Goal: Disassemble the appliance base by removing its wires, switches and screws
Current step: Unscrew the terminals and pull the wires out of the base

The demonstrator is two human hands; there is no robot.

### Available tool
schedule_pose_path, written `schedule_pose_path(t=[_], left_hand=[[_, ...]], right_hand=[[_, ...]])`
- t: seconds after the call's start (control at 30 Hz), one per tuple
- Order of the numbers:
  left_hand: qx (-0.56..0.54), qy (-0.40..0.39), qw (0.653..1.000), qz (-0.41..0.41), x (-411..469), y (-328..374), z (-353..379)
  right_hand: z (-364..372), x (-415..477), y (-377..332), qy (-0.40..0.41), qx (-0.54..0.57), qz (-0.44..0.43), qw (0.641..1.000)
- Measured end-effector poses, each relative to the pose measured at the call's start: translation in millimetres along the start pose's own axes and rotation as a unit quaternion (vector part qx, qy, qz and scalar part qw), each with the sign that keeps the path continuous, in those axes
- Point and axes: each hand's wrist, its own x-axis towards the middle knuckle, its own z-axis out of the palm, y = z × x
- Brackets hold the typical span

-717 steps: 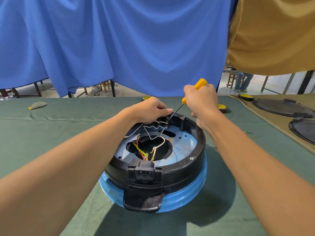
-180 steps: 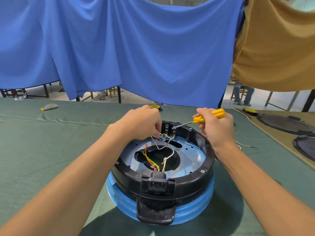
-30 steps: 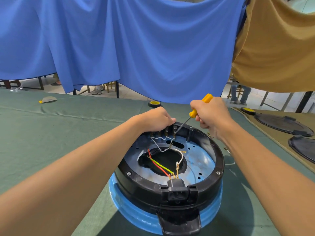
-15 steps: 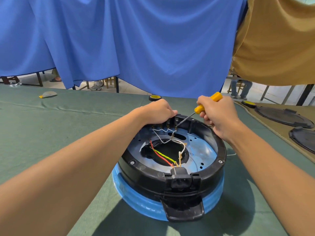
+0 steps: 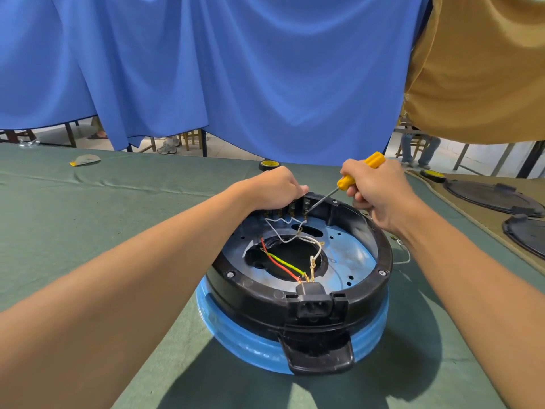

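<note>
While prying at the switches (image 5: pixel 292 206) on the far rim, works the wire-and-switch step. Has appliance base (image 5: pixel 250 293) upside down on green cloth (image 5: pixel 88 231), lower centre of frame. Curls left hand (image 5: pixel 274 188) over that rim, gripping it above the switches. Wraps right hand (image 5: pixel 380 196) round yellow screwdriver (image 5: pixel 345 182), tip at rightmost terminal beside white wires (image 5: pixel 320 246). Next, likely: calls for gentle levering to free the terminal, then a pull on the wire. Leaves ring screws (image 5: pixel 230 274) in place.

Your base (image 5: pixel 250 293): black ring over blue rim, open side up. The near socket (image 5: pixel 314 305) takes the red wire (image 5: pixel 280 267), yellow-green wire (image 5: pixel 287 260) and white wire (image 5: pixel 320 246); switches (image 5: pixel 292 206) line the far wall.
</note>
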Motion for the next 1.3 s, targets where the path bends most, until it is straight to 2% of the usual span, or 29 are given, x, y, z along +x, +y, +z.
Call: schedule_pose_path(t=[0.23,0.4,0.5,0.67,0.73,0.87,1.3], left_hand=[[0.006,0.007,1.0,0.004,1,0,1],[0.007,0.008,1.0,0.007,2,-1,0],[0.005,0.008,1.0,0.007,2,-2,0],[0.007,0.008,1.0,0.013,2,-1,0],[0.009,0.008,1.0,0.014,3,-1,0],[0.006,0.008,1.0,0.015,3,-2,0],[0.007,0.011,1.0,0.019,2,-2,0]], right_hand=[[20,22,-17,-0.01,-0.055,0.016,0.998],[16,17,-11,0.008,-0.039,-0.001,0.999],[6,4,2,0.017,-0.031,-0.058,0.998],[-9,-23,15,0.025,-0.141,-0.207,0.968],[-10,-29,17,0.033,-0.144,-0.236,0.96],[-10,-29,17,0.062,-0.095,-0.223,0.968],[-10,-29,20,0.041,-0.11,-0.241,0.963]])
